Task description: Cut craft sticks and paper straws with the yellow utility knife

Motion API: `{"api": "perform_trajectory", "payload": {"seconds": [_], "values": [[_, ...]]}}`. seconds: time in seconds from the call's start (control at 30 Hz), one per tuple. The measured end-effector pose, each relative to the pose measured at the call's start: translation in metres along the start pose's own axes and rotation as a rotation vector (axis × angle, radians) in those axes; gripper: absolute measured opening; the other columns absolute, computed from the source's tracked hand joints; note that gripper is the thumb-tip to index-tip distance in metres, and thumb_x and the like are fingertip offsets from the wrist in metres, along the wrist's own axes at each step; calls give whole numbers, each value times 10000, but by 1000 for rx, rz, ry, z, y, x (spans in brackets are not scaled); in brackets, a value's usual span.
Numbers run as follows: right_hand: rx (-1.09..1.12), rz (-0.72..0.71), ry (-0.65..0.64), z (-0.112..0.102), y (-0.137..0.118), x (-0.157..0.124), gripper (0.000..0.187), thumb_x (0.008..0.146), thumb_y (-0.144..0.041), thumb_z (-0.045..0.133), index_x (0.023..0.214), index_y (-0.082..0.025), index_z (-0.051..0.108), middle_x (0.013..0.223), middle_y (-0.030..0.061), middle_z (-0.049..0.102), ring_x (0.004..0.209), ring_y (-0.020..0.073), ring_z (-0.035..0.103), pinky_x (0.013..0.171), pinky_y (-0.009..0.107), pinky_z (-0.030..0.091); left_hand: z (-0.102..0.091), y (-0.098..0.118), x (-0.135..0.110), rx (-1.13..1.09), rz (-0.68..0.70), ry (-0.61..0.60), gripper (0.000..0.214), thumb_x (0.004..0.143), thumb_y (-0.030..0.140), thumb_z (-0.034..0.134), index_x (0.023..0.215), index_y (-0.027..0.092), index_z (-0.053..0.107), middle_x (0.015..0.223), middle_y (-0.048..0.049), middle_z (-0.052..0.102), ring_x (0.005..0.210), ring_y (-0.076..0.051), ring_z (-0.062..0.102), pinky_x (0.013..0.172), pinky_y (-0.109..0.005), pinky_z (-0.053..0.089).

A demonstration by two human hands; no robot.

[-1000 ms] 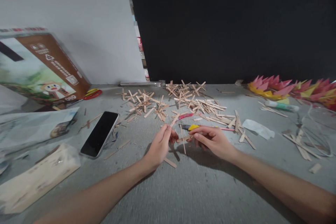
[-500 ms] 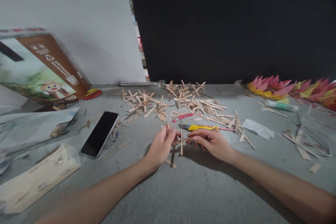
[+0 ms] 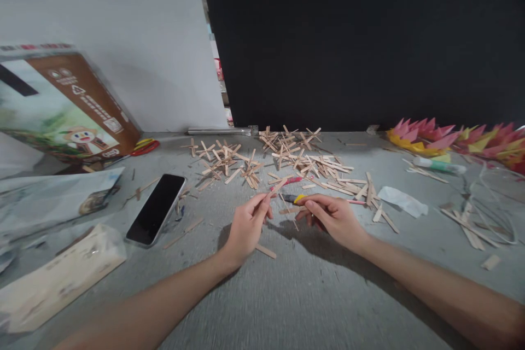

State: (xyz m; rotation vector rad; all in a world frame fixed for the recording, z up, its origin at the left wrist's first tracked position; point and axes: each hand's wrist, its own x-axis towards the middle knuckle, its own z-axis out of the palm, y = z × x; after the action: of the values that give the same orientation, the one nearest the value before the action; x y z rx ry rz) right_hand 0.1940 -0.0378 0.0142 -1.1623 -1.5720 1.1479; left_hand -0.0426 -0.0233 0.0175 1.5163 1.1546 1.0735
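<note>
My left hand (image 3: 247,224) pinches a thin wooden stick (image 3: 277,188) that points up and to the right. My right hand (image 3: 334,217) pinches a small cross of wooden sticks (image 3: 289,210) held between the two hands, just above the grey table (image 3: 307,295). Right behind my right fingers lies a yellow utility knife (image 3: 298,198), partly hidden. A single loose stick (image 3: 266,251) lies under my left wrist. A large scatter of stick crosses and loose sticks (image 3: 287,158) covers the table beyond both hands.
A black phone (image 3: 156,208) lies at the left, with a printed carton (image 3: 61,106), papers and a tissue pack (image 3: 53,279) further left. Red-handled scissors (image 3: 144,146) sit by the wall. At the right are pink and yellow paper flowers (image 3: 455,141), a glue tube (image 3: 438,164) and white paper (image 3: 404,200).
My left hand has tilted its stick from near upright to slant right. The cross in my right hand has risen slightly and turned. Both hands stay in place.
</note>
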Motion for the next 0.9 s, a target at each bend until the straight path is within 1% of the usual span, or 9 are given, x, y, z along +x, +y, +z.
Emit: {"api": "perform_trajectory", "payload": {"seconds": [0.1, 0.2, 0.37, 0.47, 0.6, 0.77, 0.9], "values": [[-8, -3, -10, -1, -1, 0, 428, 1018, -570, 544, 1098, -205, 752, 839, 66, 807, 535, 134, 617, 448, 230, 469, -1, -2, 0, 28, 5, -1, 419, 993, 526, 557, 1077, 171, 762, 704, -2, 620, 600, -134, 506, 573, -237, 401], [-15, -4, -28, -2, -2, -1, 442, 1028, -572, 522, 1115, -209, 758, 832, 63, 807, 530, 134, 608, 450, 234, 464, -1, -2, -1, 58, 35, -11, 420, 992, 494, 569, 1173, 175, 773, 728, -12, 658, 638, -144, 551, 622, -240, 438], [-30, -3, -42, -2, -2, -1, 426, 1027, -564, 536, 1072, -206, 763, 824, 62, 801, 556, 138, 627, 466, 232, 468, 0, -1, -2, 88, 60, -3, 425, 993, 477, 569, 1183, 165, 785, 736, -25, 693, 678, -161, 611, 681, -254, 482], [-14, 0, -55, -2, -3, -1, 427, 1023, -569, 544, 1040, -200, 758, 811, 61, 794, 562, 137, 629, 472, 229, 467, 0, -2, -2, 87, 65, -19, 421, 995, 465, 574, 1216, 172, 780, 771, -34, 719, 729, -169, 642, 718, -255, 492], [20, 21, -61, -1, -3, 0, 434, 1018, -582, 549, 1011, -197, 749, 801, 59, 789, 558, 131, 620, 467, 221, 451, -1, -3, -2, 88, 39, -28, 429, 989, 471, 580, 1226, 174, 780, 783, -42, 729, 724, -172, 645, 695, -255, 490], [40, 33, -59, -1, -4, 0, 438, 1006, -596, 562, 986, -199, 746, 761, 50, 775, 539, 125, 604, 471, 220, 447, -1, -4, -2, 74, 50, -27, 407, 980, 460, 595, 1202, 178, 787, 774, -37, 726, 740, -174, 656, 712, -257, 494], [40, 41, -71, -2, -4, 1, 449, 1009, -603, 550, 969, -199, 743, 735, 42, 767, 499, 113, 574, 466, 220, 442, 0, -2, -2, 59, 48, -26, 381, 974, 441, 599, 1164, 174, 794, 749, -30, 712, 697, -161, 634, 670, -246, 481]]}}
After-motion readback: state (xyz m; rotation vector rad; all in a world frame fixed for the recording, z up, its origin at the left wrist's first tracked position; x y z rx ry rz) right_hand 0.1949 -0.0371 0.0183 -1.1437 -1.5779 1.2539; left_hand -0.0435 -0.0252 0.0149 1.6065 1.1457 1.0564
